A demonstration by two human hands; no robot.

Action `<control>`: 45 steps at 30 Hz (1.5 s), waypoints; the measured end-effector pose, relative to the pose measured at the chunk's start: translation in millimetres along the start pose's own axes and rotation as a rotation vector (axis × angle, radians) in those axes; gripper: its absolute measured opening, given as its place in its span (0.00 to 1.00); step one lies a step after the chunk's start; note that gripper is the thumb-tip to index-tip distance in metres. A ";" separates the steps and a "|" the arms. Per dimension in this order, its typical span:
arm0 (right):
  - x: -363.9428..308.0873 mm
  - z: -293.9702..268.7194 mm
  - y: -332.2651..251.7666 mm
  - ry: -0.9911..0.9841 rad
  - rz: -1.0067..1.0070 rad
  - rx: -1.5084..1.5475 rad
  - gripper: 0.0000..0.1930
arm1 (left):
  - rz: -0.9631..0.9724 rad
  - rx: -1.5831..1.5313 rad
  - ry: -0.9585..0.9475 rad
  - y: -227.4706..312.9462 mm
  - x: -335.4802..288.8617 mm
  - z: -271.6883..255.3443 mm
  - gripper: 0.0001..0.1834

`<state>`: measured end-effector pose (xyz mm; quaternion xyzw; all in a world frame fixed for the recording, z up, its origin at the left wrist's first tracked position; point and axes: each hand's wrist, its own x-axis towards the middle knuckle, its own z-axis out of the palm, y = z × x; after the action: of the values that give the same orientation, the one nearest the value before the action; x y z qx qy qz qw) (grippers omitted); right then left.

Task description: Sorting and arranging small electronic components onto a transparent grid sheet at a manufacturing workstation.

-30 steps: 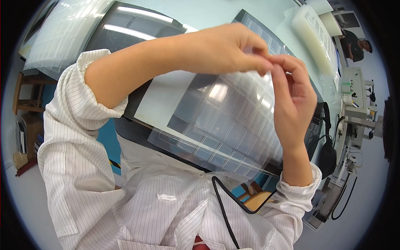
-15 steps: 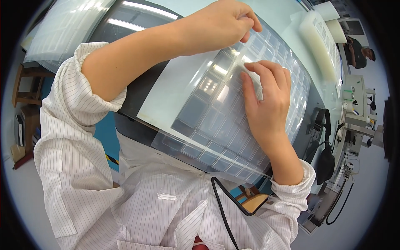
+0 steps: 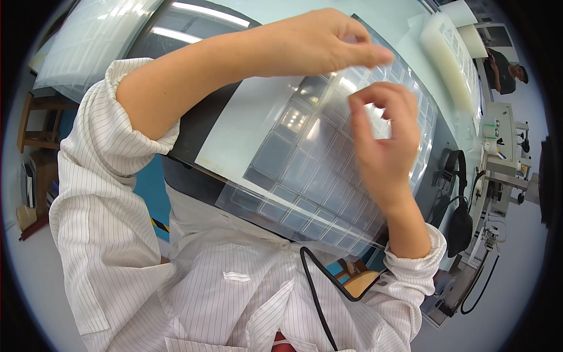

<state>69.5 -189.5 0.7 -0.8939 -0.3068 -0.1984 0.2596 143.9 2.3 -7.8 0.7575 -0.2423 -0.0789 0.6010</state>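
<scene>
A large clear plastic sheet with rows of moulded rectangular pockets (image 3: 293, 167) lies across the work surface in front of me. My left hand (image 3: 337, 44) reaches over its far part, thumb and fingers drawn together in a pinch. Lower and to the right, my right hand (image 3: 387, 138) is above the pockets, its curled fingertips meeting the thumb. That hand is smeared by motion. Whatever either pinch holds, if anything, is too small or too blurred to make out.
A white board (image 3: 234, 135) shows beside the sheet. Stacked clear plastic sheets (image 3: 97, 44) stand at far left, and a thick translucent stack (image 3: 448, 61) at far right. A black strap (image 3: 457, 229) hangs at the right edge. Another person (image 3: 502, 73) is in the background.
My left hand has moved right and slightly down, closer to the right hand. The right hand has shifted a little right, its fingers curling from apart into a pinch.
</scene>
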 end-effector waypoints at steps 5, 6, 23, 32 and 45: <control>10.0 -10.3 6.5 0.059 0.224 0.285 0.07 | 0.127 -0.061 -0.204 1.4 -6.3 6.0 0.23; 12.1 -6.5 2.5 0.062 0.291 0.312 0.09 | 0.144 -0.063 -0.146 -2.9 -4.0 4.5 0.23; 7.6 28.6 -9.6 -0.001 -0.075 -0.142 0.07 | 0.036 -0.131 0.076 -9.8 7.4 -7.4 0.17; 8.3 29.7 -7.6 0.017 -0.102 -0.134 0.07 | 0.012 -0.107 0.064 -9.6 6.3 -8.0 0.17; 7.2 30.8 -7.1 -0.015 -0.132 -0.110 0.07 | 0.053 -0.057 0.059 -7.3 2.9 -8.2 0.18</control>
<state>76.2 -163.4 -17.4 -0.8862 -0.3555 -0.2247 0.1942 151.8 9.2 -12.1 0.7355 -0.2420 -0.0475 0.6310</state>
